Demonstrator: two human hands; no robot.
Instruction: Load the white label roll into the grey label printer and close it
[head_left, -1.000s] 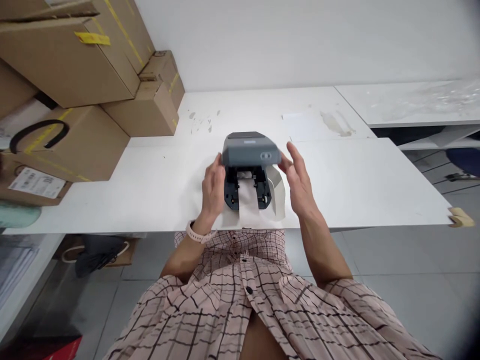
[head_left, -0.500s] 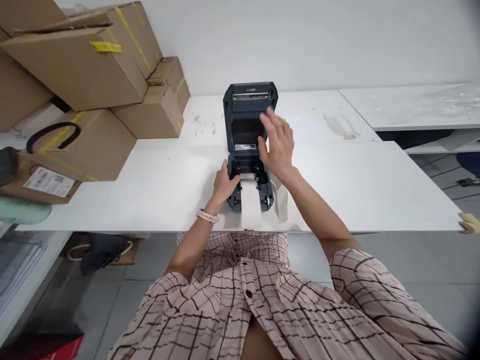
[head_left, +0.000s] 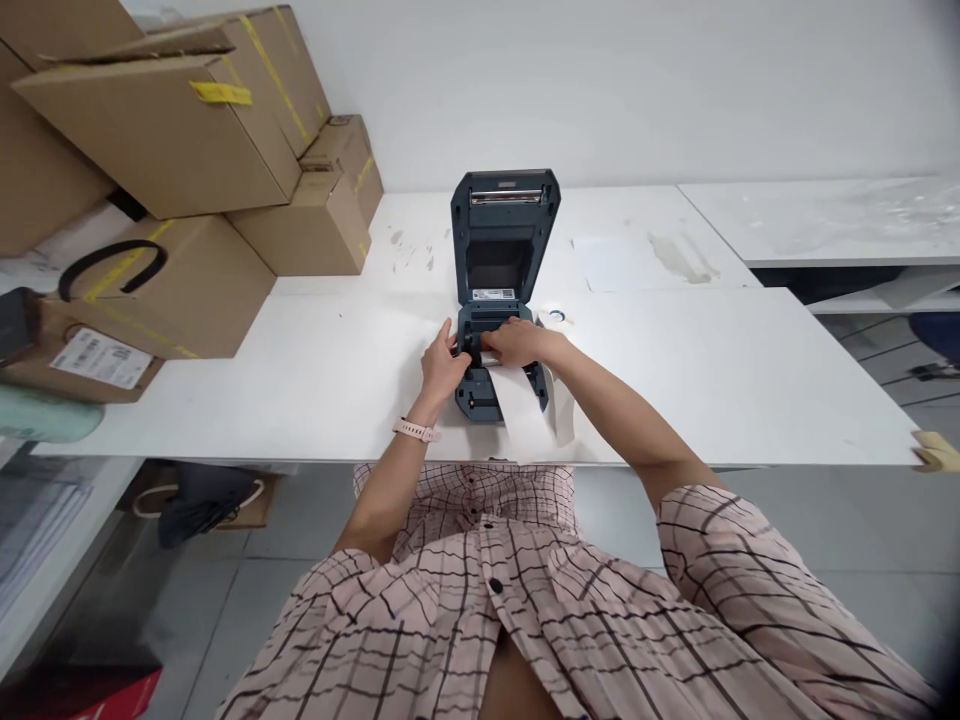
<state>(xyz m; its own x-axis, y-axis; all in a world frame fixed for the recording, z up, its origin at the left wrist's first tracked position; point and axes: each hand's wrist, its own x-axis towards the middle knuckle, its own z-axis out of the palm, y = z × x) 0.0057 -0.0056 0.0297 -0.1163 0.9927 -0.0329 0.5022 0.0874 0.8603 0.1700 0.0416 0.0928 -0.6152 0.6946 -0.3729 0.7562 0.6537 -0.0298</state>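
Observation:
A dark label printer (head_left: 506, 235) stands on the white table with its lid raised. My left hand (head_left: 444, 365) is closed on the left wall of the printer's base, thumb inside, fingers outside. Reaching into the base from the right, my right hand (head_left: 517, 342) has its fingers closed on the label roll, which they mostly hide. From under that hand a white paper strip (head_left: 521, 410) runs out over the front, slanting right. Beside the printer on the right, another paper roll (head_left: 555, 318) is partly covered by my wrist, and a loose strip (head_left: 562, 405) lies below it.
Cardboard boxes (head_left: 172, 140) are piled at the left, with a black curved strap (head_left: 112, 262) on one. A white sheet (head_left: 600, 262) lies behind and right of the printer. The table's front edge (head_left: 675, 464) runs close to my body.
My right hand has come down from beside the raised lid into the printer's base. The paper strip has swung to the right, and the roll in the base has tilted. My left hand stays at the left wall.

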